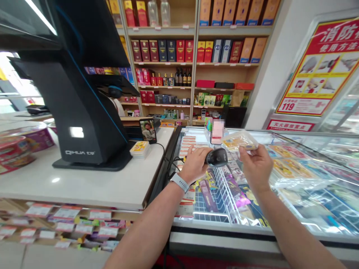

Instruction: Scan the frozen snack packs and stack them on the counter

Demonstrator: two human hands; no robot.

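My left hand (194, 164), with a watch on its wrist, is wrapped round a black barcode scanner (216, 157) above the glass-topped freezer. The scanner's head points to the right. Held up between the thumb and fingers of my right hand (257, 164) is a flat clear plastic pack (240, 141) with a yellow label. A short gap lies between scanner and pack. Behind them stands a phone (217, 131) with a pinkish, partly blurred screen. To the right, several similar yellow-labelled packs (291, 168) lie in clear wrap on the freezer top.
The freezer (224, 235) holds wire baskets with wrapped ice creams. On the white counter (112, 190) at left are a black checkout terminal (84, 112), a small stack of yellow-topped packs (139, 149), and a phone on a stand (148, 130). Cables (168, 164) run along the counter's edge.
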